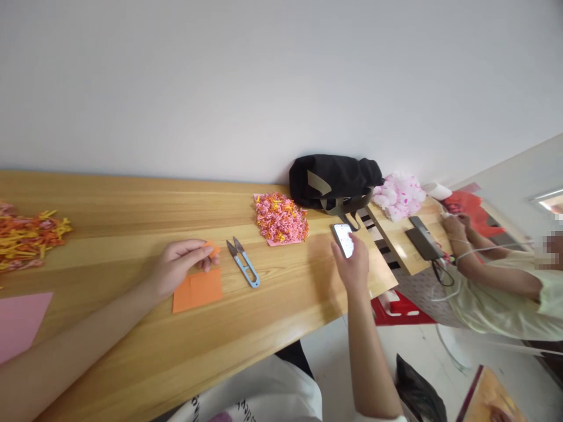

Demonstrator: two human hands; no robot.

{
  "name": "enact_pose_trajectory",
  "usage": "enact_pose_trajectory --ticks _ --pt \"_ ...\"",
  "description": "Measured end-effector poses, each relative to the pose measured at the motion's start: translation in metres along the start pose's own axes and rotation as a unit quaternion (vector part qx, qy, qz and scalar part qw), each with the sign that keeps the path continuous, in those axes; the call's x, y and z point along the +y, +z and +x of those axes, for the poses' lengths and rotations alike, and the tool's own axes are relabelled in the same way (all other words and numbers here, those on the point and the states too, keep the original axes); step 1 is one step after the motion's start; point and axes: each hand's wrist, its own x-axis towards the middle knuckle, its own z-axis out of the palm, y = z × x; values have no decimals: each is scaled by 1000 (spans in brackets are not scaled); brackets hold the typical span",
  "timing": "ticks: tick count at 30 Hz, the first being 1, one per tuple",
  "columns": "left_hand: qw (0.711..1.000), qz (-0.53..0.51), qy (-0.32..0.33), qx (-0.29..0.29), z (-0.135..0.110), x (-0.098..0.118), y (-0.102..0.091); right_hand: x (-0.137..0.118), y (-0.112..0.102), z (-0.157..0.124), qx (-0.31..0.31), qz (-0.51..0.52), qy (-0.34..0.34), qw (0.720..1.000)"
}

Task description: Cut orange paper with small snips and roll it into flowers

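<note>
My left hand (178, 265) rests on the wooden table (132, 205), its fingers pinched on a small folded orange paper piece (213, 249). An orange paper sheet (197, 290) lies just below that hand. Blue-handled thread snips (243, 261) lie to the right of it. My right hand (352, 264) grips a smartphone (343, 239) with its lit screen up, near the table's right end. A pile of small pink, orange and yellow folded paper pieces (281, 218) sits on a pink sheet behind the snips.
A black bag (334, 179) leans on the wall. At far left lie an orange-yellow paper pile (26, 237) and a pink sheet (20, 319). Another person (497, 287) sits at a second table (396, 246) holding pink flowers (399, 196) and a dark phone (423, 240).
</note>
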Motion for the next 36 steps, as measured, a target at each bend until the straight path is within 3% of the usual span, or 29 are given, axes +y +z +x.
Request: enact_pose_trajectory --ticks 2,4,7,10,13,17,25,29,36 --pt "1000 -2 3 -2 0 0 0 -43 2 -19 -19 88 -134 987" --pt "1000 -7 0 1 0 0 1 -88 3 -35 -83 172 -210 959" --pt "1000 -9 1 -7 0 1 1 -142 12 -46 -189 244 -242 920" --pt "1000 -8 7 -14 1 0 1 -167 33 -48 -307 265 -243 881" --pt "1000 -9 12 -22 2 -2 0 -171 59 -51 -385 306 -185 851" --pt "999 -14 20 -44 2 -4 1 -170 78 -63 -389 439 -101 803" --pt "994 61 30 -88 0 -4 2 -168 79 -73 -409 471 -31 781" --pt "989 99 35 -103 -1 -7 3 -165 80 -69 -409 497 38 765" --pt "993 105 21 -47 0 -9 4 -162 79 -61 -432 512 89 737"
